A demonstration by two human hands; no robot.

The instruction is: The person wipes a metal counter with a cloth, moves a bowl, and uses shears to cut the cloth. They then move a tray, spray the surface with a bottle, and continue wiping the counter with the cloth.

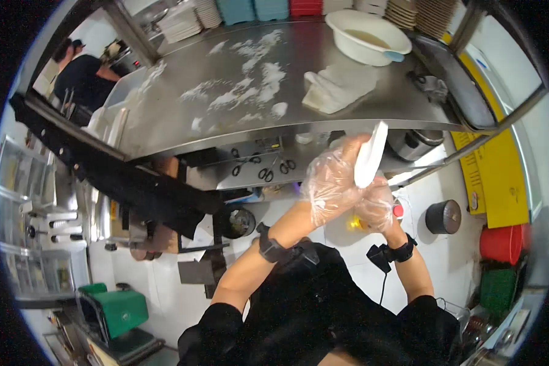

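Both my hands wear clear plastic gloves and meet in front of the metal table's near edge. My left hand (330, 182) is closed around a white oblong dish-like piece (371, 156), its fingers along the left side. Just below and to the right, my right hand (375, 200) is closed at the piece's lower end, its fingers partly hidden. The white piece is tilted, seen almost edge-on. On the metal table (183, 128) beyond lie patches of white foam (250, 91) and a crumpled white cloth (338, 88).
A white basin (367, 39) of cloudy liquid stands at the table's back right, near a dark tray (454, 82). Scissors (277, 169) lie on the shelf below. A dark round bin (443, 217) stands on the floor. At far left is another person (79, 76).
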